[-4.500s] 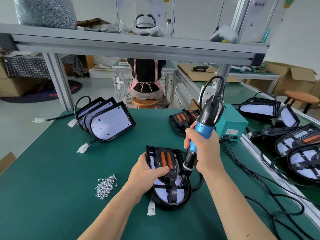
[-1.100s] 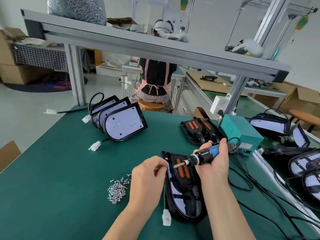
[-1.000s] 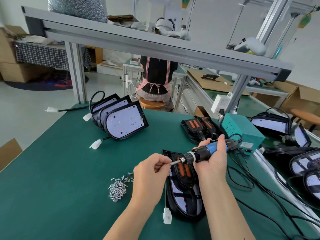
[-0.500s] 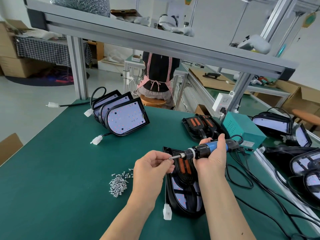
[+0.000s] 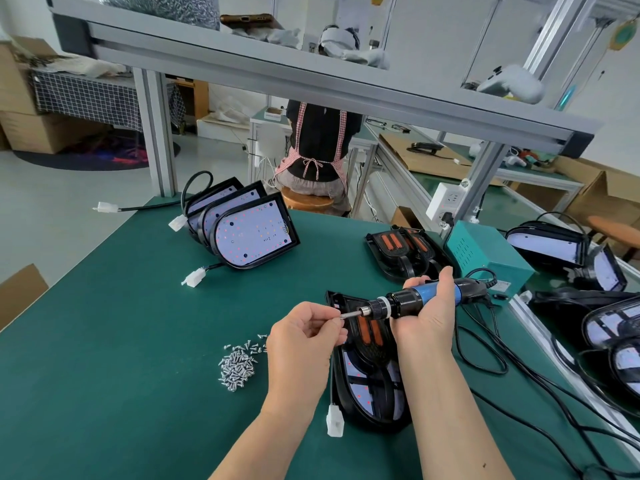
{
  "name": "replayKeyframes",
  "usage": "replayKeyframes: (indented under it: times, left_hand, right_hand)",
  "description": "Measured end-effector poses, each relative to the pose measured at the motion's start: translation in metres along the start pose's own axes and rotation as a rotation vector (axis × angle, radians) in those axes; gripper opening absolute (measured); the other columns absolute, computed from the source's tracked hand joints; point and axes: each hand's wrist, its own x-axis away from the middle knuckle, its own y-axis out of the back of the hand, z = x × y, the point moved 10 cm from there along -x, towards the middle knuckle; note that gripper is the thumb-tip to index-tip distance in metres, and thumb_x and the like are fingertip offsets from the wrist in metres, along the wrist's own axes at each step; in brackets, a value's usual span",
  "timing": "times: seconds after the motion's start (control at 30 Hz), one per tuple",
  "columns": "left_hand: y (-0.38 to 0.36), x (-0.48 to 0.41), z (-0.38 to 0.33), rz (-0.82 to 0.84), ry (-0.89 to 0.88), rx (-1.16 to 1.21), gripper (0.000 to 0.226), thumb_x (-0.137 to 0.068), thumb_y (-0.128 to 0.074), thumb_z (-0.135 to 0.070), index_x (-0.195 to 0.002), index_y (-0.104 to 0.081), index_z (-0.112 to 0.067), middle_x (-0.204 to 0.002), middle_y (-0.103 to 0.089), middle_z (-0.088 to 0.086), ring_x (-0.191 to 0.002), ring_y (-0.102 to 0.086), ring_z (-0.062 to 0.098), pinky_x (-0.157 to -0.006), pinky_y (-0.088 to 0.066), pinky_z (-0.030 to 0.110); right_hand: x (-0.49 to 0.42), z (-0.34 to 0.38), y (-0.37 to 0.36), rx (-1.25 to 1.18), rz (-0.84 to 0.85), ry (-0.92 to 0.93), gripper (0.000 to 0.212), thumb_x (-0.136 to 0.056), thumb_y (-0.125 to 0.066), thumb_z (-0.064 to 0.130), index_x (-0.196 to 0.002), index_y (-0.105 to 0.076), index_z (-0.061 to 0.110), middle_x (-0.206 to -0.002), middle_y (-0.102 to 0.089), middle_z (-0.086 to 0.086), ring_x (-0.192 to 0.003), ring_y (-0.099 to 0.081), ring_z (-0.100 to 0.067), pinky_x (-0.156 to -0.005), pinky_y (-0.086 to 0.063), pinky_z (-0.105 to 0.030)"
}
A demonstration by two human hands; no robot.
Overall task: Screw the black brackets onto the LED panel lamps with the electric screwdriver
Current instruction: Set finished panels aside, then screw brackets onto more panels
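The right hand (image 5: 426, 323) is gripping the screwdriver (image 5: 408, 301) level, its bit (image 5: 348, 314) pointing toward 9 o'clock, where the left hand (image 5: 304, 336) is pinching the tip. The lamp (image 5: 367, 379) with its black bracket (image 5: 370, 344) is lying beneath both hands, with the screws (image 5: 237, 367) at its 9 o'clock.

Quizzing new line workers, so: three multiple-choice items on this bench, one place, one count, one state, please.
1. Where is the screw pile? A) on the table, left of the left hand; B) in a tray; C) in a bag.
2. How many LED panel lamps lean together at the far left? A) one; B) three; C) five.
3. How is the electric screwdriver held? A) upright, pointing down; B) lying loose; C) roughly level in the right hand, left hand pinching at its bit.
Answers: 1 A, screws lie on the green top beside that hand; 2 B, three white faces overlap; 3 C, its bit points sideways at the left hand.
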Motion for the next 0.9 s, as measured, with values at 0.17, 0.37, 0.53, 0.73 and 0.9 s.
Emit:
replayKeyframes:
  times: [0.17, 0.37, 0.53, 0.73, 0.9]
  left_hand:
    - [-0.001, 0.010, -0.017, -0.033, -0.199, -0.296, 0.028, -0.089, -0.065, -0.002, -0.078, -0.070, -0.027, -0.071, -0.072, -0.011, -0.072, -0.071, 0.011, -0.074, -0.057, 0.028]
    - [-0.001, 0.007, -0.007, 0.022, -0.127, -0.208, 0.021, -0.088, -0.067, 0.002, -0.082, -0.073, -0.017, -0.073, -0.074, -0.002, -0.070, -0.072, 0.012, -0.070, -0.054, 0.020]
    - [-0.009, 0.003, -0.002, 0.128, 0.001, -0.120, 0.022, -0.087, -0.069, 0.005, -0.080, -0.074, -0.016, -0.071, -0.075, 0.004, -0.068, -0.073, 0.016, -0.072, -0.057, 0.026]
    - [-0.006, 0.008, -0.023, 0.024, -0.224, -0.291, 0.030, -0.088, -0.065, 0.002, -0.080, -0.072, -0.025, -0.071, -0.073, -0.006, -0.069, -0.072, 0.010, -0.071, -0.057, 0.024]
    - [-0.005, 0.002, -0.006, 0.064, -0.075, -0.059, 0.018, -0.088, -0.069, 0.003, -0.083, -0.073, -0.013, -0.074, -0.075, 0.004, -0.069, -0.074, 0.016, -0.069, -0.055, 0.019]
  right_hand:
    - [0.005, 0.008, 0.000, 0.095, -0.015, 0.049, 0.031, -0.093, -0.071, 0.040, -0.080, -0.049, 0.021, -0.054, -0.059, 0.008, -0.044, -0.057, -0.006, -0.045, -0.048, -0.018]
    - [0.004, 0.010, 0.009, 0.085, -0.062, 0.027, 0.030, -0.093, -0.072, 0.035, -0.080, -0.049, 0.021, -0.053, -0.058, 0.008, -0.044, -0.057, -0.006, -0.043, -0.046, -0.017]
    - [0.006, 0.016, 0.005, 0.053, -0.001, 0.056, 0.029, -0.092, -0.073, 0.036, -0.083, -0.050, 0.020, -0.055, -0.060, 0.008, -0.045, -0.057, -0.006, -0.043, -0.046, -0.017]
    - [0.013, 0.015, 0.006, 0.055, -0.053, 0.059, 0.031, -0.092, -0.072, 0.036, -0.080, -0.049, 0.020, -0.054, -0.059, 0.008, -0.041, -0.056, -0.007, -0.041, -0.045, -0.017]
    - [0.010, 0.014, 0.007, 0.024, -0.094, 0.023, 0.032, -0.091, -0.074, 0.037, -0.081, -0.048, 0.022, -0.055, -0.055, 0.011, -0.046, -0.056, -0.006, -0.047, -0.047, -0.017]
